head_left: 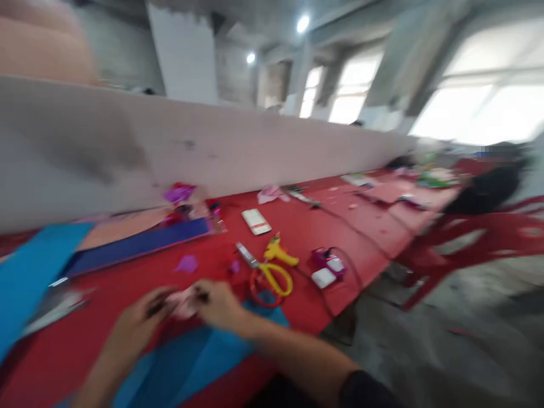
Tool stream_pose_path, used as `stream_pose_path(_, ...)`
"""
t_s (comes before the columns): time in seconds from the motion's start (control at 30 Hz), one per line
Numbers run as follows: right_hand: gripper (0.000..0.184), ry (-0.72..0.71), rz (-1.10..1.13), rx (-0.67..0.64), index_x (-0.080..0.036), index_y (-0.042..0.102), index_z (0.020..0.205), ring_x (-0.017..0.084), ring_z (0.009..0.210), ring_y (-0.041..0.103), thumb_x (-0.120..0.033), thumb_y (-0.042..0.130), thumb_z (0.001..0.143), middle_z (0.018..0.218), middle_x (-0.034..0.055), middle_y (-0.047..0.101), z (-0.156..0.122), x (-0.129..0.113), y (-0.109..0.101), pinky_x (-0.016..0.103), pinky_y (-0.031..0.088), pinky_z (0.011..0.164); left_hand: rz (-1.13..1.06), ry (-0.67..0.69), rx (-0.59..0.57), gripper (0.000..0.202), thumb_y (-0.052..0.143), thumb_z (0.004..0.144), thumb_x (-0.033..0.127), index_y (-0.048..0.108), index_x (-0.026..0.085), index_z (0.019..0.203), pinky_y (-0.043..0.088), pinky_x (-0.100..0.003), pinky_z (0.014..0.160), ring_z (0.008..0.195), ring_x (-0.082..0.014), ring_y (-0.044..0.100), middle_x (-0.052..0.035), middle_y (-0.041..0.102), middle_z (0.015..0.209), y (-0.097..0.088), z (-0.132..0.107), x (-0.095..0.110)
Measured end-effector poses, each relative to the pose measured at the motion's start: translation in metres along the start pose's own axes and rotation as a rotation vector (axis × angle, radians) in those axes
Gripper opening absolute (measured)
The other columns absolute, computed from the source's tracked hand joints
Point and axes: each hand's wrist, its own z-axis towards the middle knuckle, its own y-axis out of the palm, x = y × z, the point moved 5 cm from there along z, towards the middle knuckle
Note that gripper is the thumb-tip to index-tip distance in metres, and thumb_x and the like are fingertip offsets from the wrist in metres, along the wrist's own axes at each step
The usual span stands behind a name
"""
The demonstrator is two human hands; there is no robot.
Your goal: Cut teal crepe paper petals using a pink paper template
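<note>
Between my two hands is a small crumpled pink piece, blurred; whether it is paper or cloth I cannot tell. My left hand pinches its left side, fingers closed. On its other side, my right hand grips it with bent fingers. Beneath my forearms lies a blue sheet on the red table. Scissors with a yellow and a red handle loop rest just right of my right hand. A yellow glue gun lies beyond them. A purple scrap sits behind my hands.
A white phone-like object and a purple device with white parts lie on the red table. Cables cross its right side. Blue sheets lie left. A low partition runs behind; a red chair and a person are right.
</note>
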Motion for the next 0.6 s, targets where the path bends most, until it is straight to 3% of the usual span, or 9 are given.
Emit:
stream_pose_path(0.07,0.022,0.089,0.244,-0.042,-0.023,0.065,0.079,0.016,0.068,0.072,-0.004,0.054,0.079,0.074,-0.0025,0.075,0.005,0.008,0.004,0.024,0.058,0.059,-0.323,-0.119,0.022,0.043,0.073,0.064,0.050,0.068,0.017,0.091,0.054,-0.032,0.069,0.084,-0.0241,0.067,-0.0093,0.073,0.092,0.001,-0.006,-0.010)
stream_pose_path(0.17,0.015,0.205,0.527,-0.134,-0.020,0.063,0.090,0.017,0.065,0.071,-0.013,0.053,0.081,0.079,0.0029,0.074,0.009,0.025,0.022,0.028,0.058,0.061,-0.601,-0.173,0.035,0.040,0.076,0.059,0.042,0.068,0.015,0.087,0.051,-0.028,0.067,0.076,-0.0186,0.065,-0.0075,0.072,0.084,0.010,0.001,-0.023)
stream_pose_path(0.37,0.019,0.331,0.660,-0.166,-0.018,0.063,0.095,0.015,0.062,0.067,-0.028,0.058,0.079,0.083,0.0055,0.073,0.004,0.037,0.021,0.028,0.057,0.061,-0.647,-0.162,0.064,0.025,0.076,0.064,0.036,0.065,0.017,0.075,0.046,-0.024,0.061,0.062,-0.0117,0.057,-0.0002,0.064,0.068,0.014,0.000,-0.034)
stream_pose_path(0.5,0.018,0.346,0.604,-0.129,-0.018,0.063,0.093,0.015,0.065,0.066,-0.028,0.057,0.080,0.083,0.0056,0.071,0.002,0.041,0.015,0.026,0.054,0.057,-0.591,-0.184,0.162,0.027,0.073,0.067,0.039,0.070,0.016,0.080,0.046,-0.025,0.065,0.066,-0.0132,0.058,-0.0016,0.066,0.070,-0.010,-0.001,-0.047)
stream_pose_path(0.6,0.017,0.313,0.547,-0.141,-0.019,0.063,0.094,0.016,0.063,0.065,-0.026,0.056,0.080,0.079,0.0037,0.069,-0.004,0.044,0.019,0.027,0.053,0.056,-0.540,-0.227,0.361,0.031,0.074,0.062,0.037,0.071,0.016,0.084,0.045,-0.025,0.064,0.065,-0.0130,0.057,-0.0016,0.067,0.073,-0.043,-0.002,-0.063)
